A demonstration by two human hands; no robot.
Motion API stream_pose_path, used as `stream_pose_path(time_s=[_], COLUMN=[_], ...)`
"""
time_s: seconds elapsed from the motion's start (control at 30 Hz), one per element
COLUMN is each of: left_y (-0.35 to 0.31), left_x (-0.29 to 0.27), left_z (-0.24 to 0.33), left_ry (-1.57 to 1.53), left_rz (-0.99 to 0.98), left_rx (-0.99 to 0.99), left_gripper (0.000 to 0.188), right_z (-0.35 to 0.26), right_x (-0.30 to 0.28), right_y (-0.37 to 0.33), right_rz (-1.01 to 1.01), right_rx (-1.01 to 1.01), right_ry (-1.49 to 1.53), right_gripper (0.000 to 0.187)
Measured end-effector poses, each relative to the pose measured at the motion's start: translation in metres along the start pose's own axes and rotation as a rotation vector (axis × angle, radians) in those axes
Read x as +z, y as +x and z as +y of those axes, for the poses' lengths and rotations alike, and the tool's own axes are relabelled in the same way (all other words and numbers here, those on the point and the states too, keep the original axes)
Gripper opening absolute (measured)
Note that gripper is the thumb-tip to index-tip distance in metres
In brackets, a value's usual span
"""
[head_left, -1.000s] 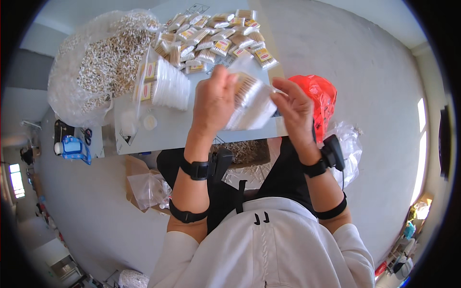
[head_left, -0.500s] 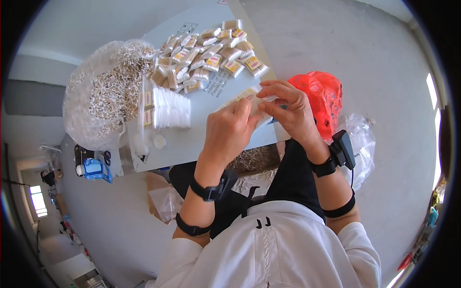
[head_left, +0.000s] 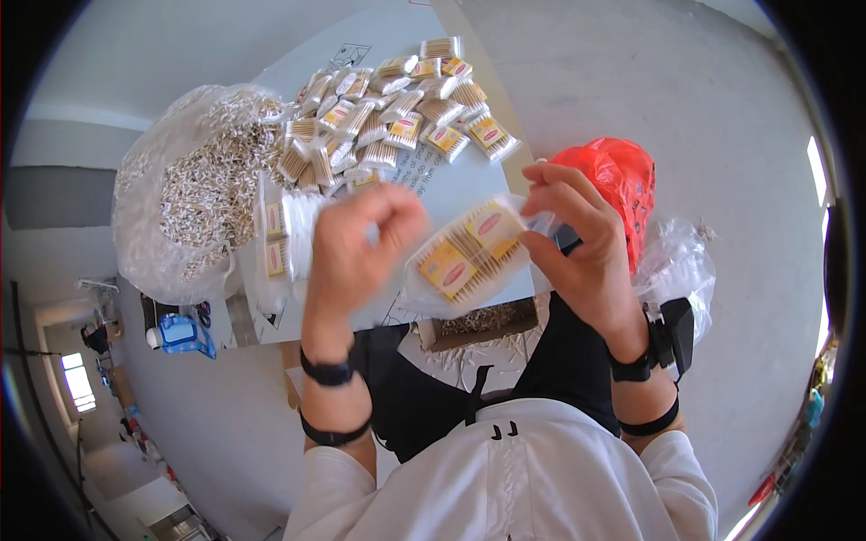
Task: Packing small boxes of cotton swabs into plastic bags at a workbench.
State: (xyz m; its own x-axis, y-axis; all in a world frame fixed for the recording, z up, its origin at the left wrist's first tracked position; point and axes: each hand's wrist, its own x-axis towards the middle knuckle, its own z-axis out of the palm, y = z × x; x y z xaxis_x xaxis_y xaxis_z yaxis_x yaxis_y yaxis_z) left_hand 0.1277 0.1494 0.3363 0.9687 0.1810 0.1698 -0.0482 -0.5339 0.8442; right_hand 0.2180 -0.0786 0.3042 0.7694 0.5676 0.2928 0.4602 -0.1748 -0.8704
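Clear plastic wraps the packet of wooden-stemmed swabs (head_left: 469, 252), which sits in the air above the near edge of the white table (head_left: 469, 185), between the two hands. The right hand (head_left: 577, 243) pinches the packet's right end, thumb below and fingers curled over the top. The left hand (head_left: 361, 243) is blurred, fingers bunched close at the packet's left end; whether it grips the film I cannot tell. The packet looks light and fairly stiff along the stems, its film slick and crinkly, so the ends probably give the surest hold. Just under the table edge, a brown box (head_left: 478, 323) holds loose swabs. Beside the right hand lies a red bag (head_left: 618, 180), contents hidden. Farther off, filled packets (head_left: 406, 117) lie heaped on the table, and a large clear bag (head_left: 194, 185) bulges with loose swabs.
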Motion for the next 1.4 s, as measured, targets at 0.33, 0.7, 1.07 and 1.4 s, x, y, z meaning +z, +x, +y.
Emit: stream_pose_path(time_s=[0.33,0.7,1.07,1.4], left_y=[0.137,0.103,-0.007,-0.052], left_x=[0.025,0.01,0.011,0.052], left_z=[-0.198,-0.138,0.022,0.044], left_ry=[0.989,-0.38,-0.475,-0.445], left_rz=[0.103,0.324,0.411,0.331], left_rx=[0.199,-0.384,-0.035,-0.16], left_gripper=[0.028,0.016,0.022,0.04], right_z=[-0.007,-0.017,-0.006,0.009], right_x=[-0.007,-0.008,-0.011,0.005], right_y=[0.004,0.007,0.007,0.016], right_rz=[-0.04,-0.023,0.073,0.15], right_rx=[-0.058,-0.053,0.107,-0.279], right_ry=[-0.288,-0.345,-0.239,-0.293], right_gripper=[0.019,0.022,0.041,0.02])
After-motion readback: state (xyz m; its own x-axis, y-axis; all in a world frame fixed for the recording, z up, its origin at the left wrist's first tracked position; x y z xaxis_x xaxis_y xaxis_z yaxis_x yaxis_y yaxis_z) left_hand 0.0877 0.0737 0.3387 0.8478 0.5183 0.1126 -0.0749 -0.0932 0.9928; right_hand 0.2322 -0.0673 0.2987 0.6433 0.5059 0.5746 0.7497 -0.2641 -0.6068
